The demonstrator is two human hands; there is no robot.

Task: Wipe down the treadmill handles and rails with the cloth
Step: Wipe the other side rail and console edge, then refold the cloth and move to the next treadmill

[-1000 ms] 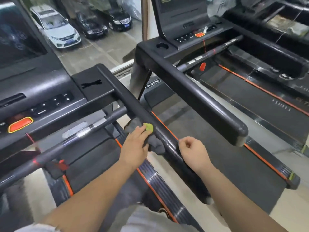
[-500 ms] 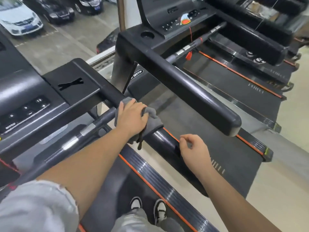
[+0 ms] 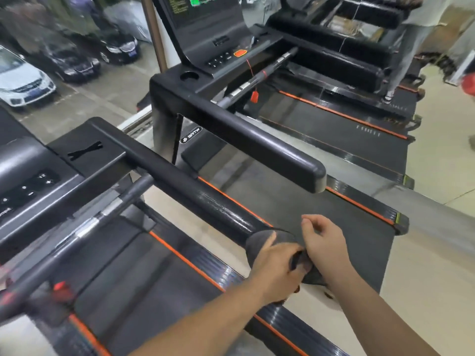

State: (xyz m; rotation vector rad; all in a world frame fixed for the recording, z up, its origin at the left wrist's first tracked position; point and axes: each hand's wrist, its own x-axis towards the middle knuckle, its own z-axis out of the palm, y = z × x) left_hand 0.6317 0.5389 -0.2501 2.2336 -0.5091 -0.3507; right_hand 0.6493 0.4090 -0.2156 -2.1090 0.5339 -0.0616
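The black right side rail (image 3: pixel 185 186) of my treadmill runs from the console toward me. A dark grey cloth (image 3: pixel 259 241) is wrapped over the rail's near end. My left hand (image 3: pixel 276 268) grips the cloth around that end. My right hand (image 3: pixel 325 240) is at the end of the rail too, fingers loosely curled, its lower fingers touching the cloth's edge. The grey front crossbar (image 3: pixel 102 214) with metal sensor plates lies to the left, below the console (image 3: pixel 28 181).
A second treadmill's rail (image 3: pixel 257 147) runs parallel on the right, a gap of floor between. Its console (image 3: pixel 205 27) is ahead. A person stands on a farther treadmill (image 3: pixel 408 47). Parked cars (image 3: pixel 23 83) show through the window.
My left hand slid the cloth down the rail from near the console to the near end. My right hand stayed by the rail end and now meets the cloth.
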